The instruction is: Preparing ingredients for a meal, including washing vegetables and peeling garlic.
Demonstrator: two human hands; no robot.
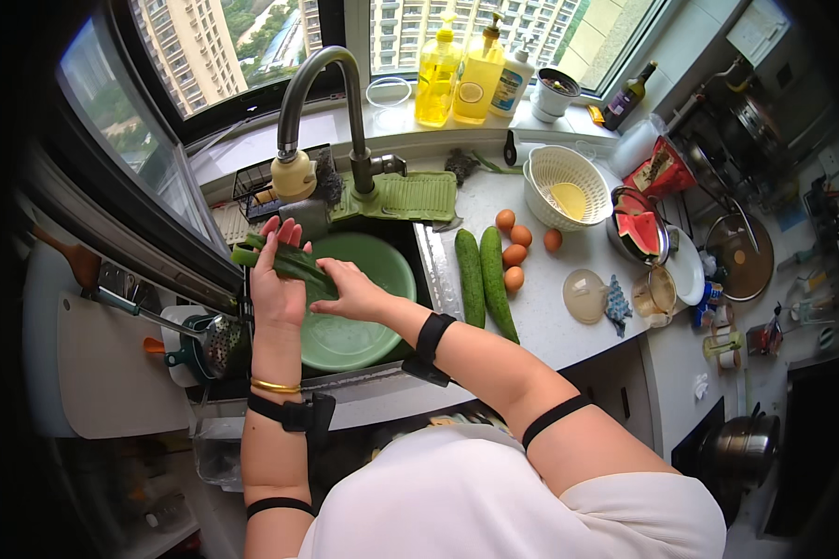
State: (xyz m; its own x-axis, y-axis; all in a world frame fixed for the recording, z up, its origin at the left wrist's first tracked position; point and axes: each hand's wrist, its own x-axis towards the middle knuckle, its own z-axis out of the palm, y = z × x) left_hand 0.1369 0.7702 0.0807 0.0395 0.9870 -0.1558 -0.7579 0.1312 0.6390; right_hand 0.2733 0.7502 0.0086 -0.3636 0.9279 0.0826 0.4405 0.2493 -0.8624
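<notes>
Over the left part of a green plastic basin point(363, 342) in the sink, my left hand point(280, 279) is turned palm up, with a dark green leafy vegetable point(295, 264) lying across it, its pale cut stem ends pointing left. My right hand point(353, 290) touches the leafy end, thumb and fingers around it. A little water appears to be in the basin. Above my left hand hangs the faucet's cream spray head point(293, 176). Two green cucumbers point(469, 279) lie on the counter right of the sink, beside several brown eggs point(514, 255).
A white plastic colander basket point(566, 189) stands behind the eggs. Farther right are a metal bowl with cut watermelon point(638, 234) and a glass lid point(740, 257). Soap bottles point(479, 80) line the windowsill. At left, a slotted metal ladle point(220, 346) and a cutting board point(112, 370) sit beside the sink.
</notes>
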